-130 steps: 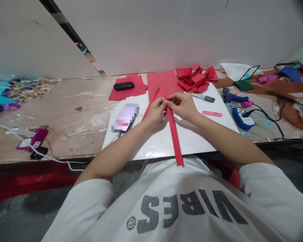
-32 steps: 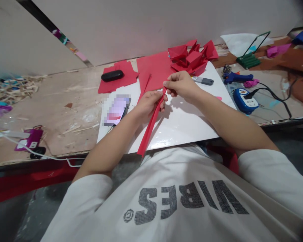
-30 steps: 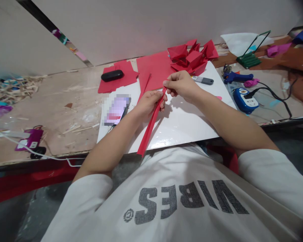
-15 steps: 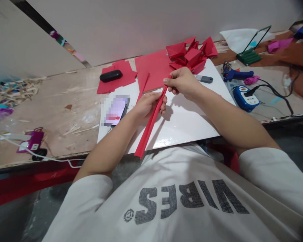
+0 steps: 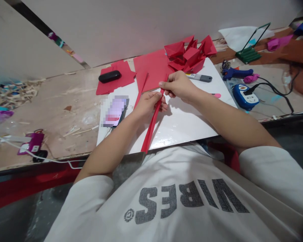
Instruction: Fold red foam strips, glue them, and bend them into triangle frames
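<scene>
A long folded strip of red paper [image 5: 153, 124] slants over the white board [image 5: 181, 124], its lower end at the board's front edge near my shirt. My left hand [image 5: 153, 101] is closed around its upper part, thumb on top. Just above, my right hand [image 5: 175, 85] pinches the strip near its far end between thumb and fingers. Another narrow red strip [image 5: 142, 85] lies beyond my left hand, partly covered by it. Behind both hands rests a large red sheet [image 5: 150, 65]. A grey-handled cutter [image 5: 200, 77] lies right of my right hand.
Folded red paper pieces [image 5: 192, 55] are heaped at the back. A black case [image 5: 109, 76] sits on red sheets, above a phone [image 5: 116, 111]. At right are a blue glue gun [image 5: 237, 73] and a blue power socket [image 5: 245, 97]; wood scraps [image 5: 17, 95] lie left.
The strip's lower end has swung slightly right and up, and the strip looks narrower. My right hand has shifted a little left and down, uncovering more of the cutter and a pink-tipped item.
</scene>
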Available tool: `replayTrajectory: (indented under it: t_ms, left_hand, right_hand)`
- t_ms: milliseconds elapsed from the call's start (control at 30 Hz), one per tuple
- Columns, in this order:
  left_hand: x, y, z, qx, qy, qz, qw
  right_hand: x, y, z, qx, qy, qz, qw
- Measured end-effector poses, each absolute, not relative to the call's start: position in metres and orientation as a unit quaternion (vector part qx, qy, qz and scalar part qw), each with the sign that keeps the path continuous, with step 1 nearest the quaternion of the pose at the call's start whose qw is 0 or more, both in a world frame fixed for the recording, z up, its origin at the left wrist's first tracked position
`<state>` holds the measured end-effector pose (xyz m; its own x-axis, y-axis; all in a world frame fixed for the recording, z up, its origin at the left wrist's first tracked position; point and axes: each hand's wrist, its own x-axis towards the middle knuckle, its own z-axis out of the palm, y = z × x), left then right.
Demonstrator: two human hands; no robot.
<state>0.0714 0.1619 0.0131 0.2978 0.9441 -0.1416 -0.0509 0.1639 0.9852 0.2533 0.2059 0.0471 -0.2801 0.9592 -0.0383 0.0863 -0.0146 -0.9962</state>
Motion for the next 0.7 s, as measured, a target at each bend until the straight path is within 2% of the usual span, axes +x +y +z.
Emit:
replayTrajectory:
  t_ms: [200,433,633,700]
  left_hand:
    - [0.071,0.158,0.023,0.492,0.42,0.347,0.679]
    - [0.076,0.155,0.018,0.521,0.441,0.369,0.631]
    - [0.075,0.157,0.016,0.502,0.453,0.396,0.622]
    - [0.075,0.157,0.017,0.488,0.452,0.391,0.636]
  right_hand:
    - [0.255,0.208,0.054,-0.469,-0.566,0.53,0.422]
    - [0.257,0.205,0.059,-0.473,-0.559,0.528,0.431]
    - [0.255,0.202,0.051,-0.443,-0.608,0.55,0.362]
    - [0.255,0.204,0.049,-0.442,-0.608,0.55,0.364]
